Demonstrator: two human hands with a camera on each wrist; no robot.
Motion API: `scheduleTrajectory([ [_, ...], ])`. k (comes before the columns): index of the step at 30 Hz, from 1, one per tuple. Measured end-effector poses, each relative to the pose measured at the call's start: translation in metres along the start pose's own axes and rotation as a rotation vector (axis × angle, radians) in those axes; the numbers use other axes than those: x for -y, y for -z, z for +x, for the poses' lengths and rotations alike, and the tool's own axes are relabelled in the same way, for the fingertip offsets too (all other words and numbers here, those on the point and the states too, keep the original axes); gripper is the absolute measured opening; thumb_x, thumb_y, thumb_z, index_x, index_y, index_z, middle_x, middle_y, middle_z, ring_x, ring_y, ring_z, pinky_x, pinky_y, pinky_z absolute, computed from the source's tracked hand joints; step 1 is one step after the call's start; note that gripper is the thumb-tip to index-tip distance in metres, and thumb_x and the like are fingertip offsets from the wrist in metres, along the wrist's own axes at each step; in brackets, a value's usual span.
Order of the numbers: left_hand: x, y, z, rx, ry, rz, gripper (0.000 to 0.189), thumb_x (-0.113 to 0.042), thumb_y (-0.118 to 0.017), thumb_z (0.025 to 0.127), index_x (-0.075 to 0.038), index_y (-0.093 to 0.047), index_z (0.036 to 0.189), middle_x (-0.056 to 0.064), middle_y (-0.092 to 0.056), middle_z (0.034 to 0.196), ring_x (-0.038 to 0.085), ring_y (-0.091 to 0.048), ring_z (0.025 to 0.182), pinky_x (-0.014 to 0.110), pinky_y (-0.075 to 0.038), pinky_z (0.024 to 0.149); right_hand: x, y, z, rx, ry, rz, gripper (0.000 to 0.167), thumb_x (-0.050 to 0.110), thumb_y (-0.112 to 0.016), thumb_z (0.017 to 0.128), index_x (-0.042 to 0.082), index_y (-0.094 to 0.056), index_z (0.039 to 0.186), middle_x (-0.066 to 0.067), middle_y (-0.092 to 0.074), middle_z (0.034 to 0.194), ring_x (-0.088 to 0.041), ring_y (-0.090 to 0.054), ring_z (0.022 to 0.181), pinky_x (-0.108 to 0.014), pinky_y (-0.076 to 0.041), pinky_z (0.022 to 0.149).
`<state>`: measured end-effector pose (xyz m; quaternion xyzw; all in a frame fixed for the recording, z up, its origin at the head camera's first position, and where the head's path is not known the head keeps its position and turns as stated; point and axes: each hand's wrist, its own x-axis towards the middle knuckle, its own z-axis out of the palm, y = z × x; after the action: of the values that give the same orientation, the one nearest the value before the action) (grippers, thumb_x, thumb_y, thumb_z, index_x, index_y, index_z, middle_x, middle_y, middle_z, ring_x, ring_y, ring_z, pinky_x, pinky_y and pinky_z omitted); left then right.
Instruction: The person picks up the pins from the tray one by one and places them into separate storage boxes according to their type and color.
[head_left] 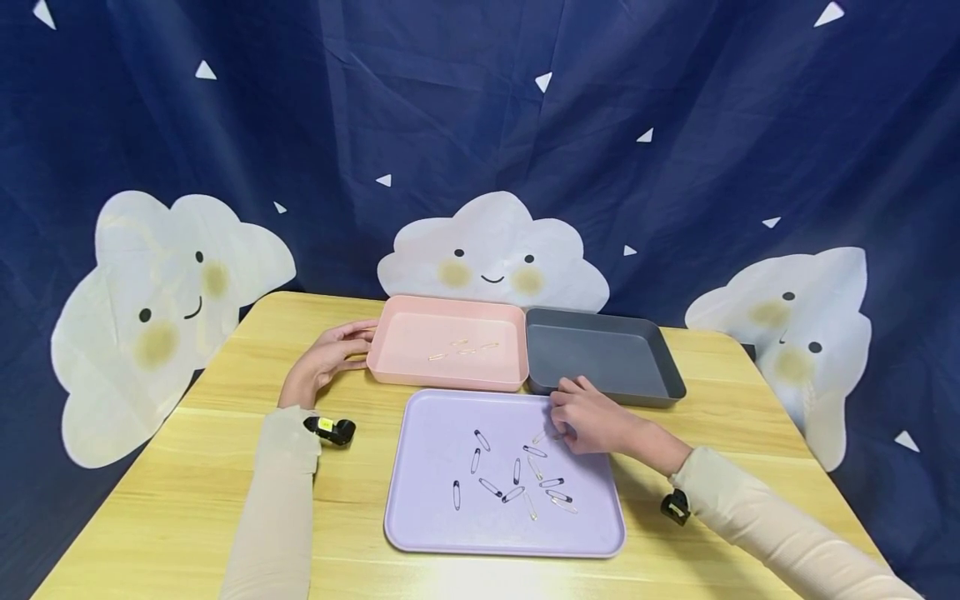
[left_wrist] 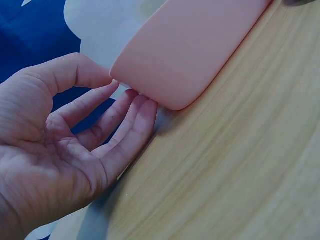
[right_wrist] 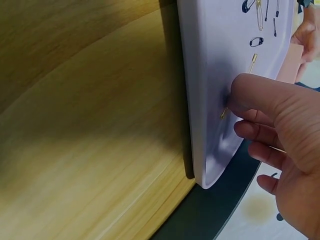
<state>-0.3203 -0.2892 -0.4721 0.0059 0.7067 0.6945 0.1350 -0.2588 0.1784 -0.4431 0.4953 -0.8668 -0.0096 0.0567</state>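
Navy curtain (head_left: 450, 83) behind a wooden desk (head_left: 720, 375). Centre-right of the frame, my right grip (head_left: 592, 418) pinches a gold safety pin (right_wrist: 223, 114) over the lilac tray (head_left: 427, 521); my left grip (head_left: 330, 354), fingers loosely extended, touches the pink tray (head_left: 420, 329), centre-left. Pin likely light, stiff, slippery: best held mid-shaft.

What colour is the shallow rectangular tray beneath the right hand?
The shallow rectangular tray is pale purple; the head view shows it best.

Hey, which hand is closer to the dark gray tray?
Right. The right hand is just in front of the dark gray tray, over the lilac tray's far right corner. The left hand is at the pink tray's left side.
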Motion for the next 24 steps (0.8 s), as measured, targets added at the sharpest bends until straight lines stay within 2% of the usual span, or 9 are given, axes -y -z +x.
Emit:
scheduleTrajectory([
  [13,0.0032,0.0003,0.0031,-0.006,-0.005,-0.009,0.059,-0.002,-0.056,0.100,-0.004,-0.038,0.156,0.008,-0.057,0.134,0.009,-0.065,0.104,0.025,-0.059,0.084,0.0003,0.0014,0.0017,0.000,0.016,-0.005,0.028,0.006,-0.078,0.066,0.021,-0.055,0.062,0.010,-0.046,0.076,-0.014,-0.037,0.085,-0.031,-0.027,0.077],
  [24,0.0045,0.0030,0.0028,-0.010,-0.004,0.002,0.059,-0.004,-0.056,0.101,-0.004,-0.037,0.157,0.005,-0.058,0.131,0.007,-0.065,0.103,0.024,-0.058,0.084,-0.0011,0.0011,0.0035,-0.036,0.044,-0.036,0.025,0.009,-0.078,0.064,0.023,-0.057,0.062,0.010,-0.048,0.076,-0.014,-0.039,0.084,-0.032,-0.029,0.077],
])
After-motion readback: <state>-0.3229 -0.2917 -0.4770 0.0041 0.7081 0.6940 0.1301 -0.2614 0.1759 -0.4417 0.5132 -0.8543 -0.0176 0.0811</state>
